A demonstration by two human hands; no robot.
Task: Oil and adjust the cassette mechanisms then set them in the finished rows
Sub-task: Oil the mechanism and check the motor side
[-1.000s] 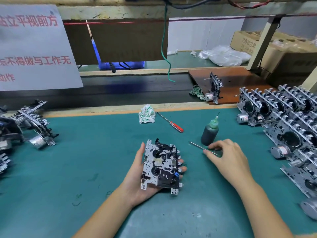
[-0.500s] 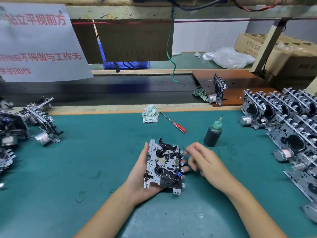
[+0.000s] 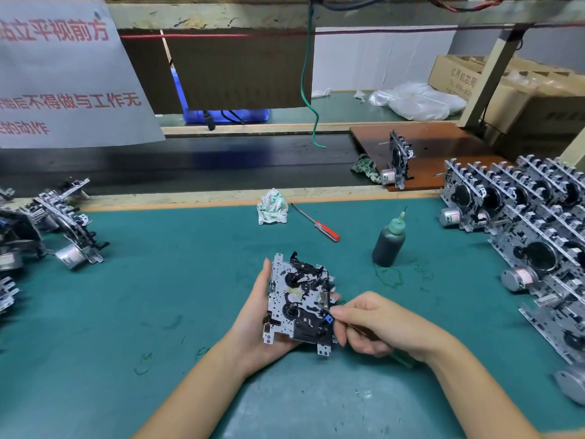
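Note:
My left hand (image 3: pixel 253 327) cradles a metal cassette mechanism (image 3: pixel 299 304) from below and the left, face up, just above the green mat. My right hand (image 3: pixel 376 324) pinches a thin metal tool (image 3: pixel 364 331) whose tip touches the mechanism's right edge near a small blue part (image 3: pixel 329 319). A dark oil bottle (image 3: pixel 388 243) with a green needle cap stands upright on the mat behind my right hand. Rows of mechanisms (image 3: pixel 531 236) stand on edge at the right.
A red-handled screwdriver (image 3: pixel 316 223) and a crumpled rag (image 3: pixel 272 210) lie at the mat's far side. Loose mechanisms (image 3: pixel 63 229) sit at the left edge. One mechanism (image 3: pixel 397 164) stands on a brown board (image 3: pixel 443 137) beyond a dark conveyor (image 3: pixel 190 163).
My right hand picked the thin tool off the mat near the oil bottle, brought it left and down, and now holds its tip against the mechanism's right edge. My left hand stayed put.

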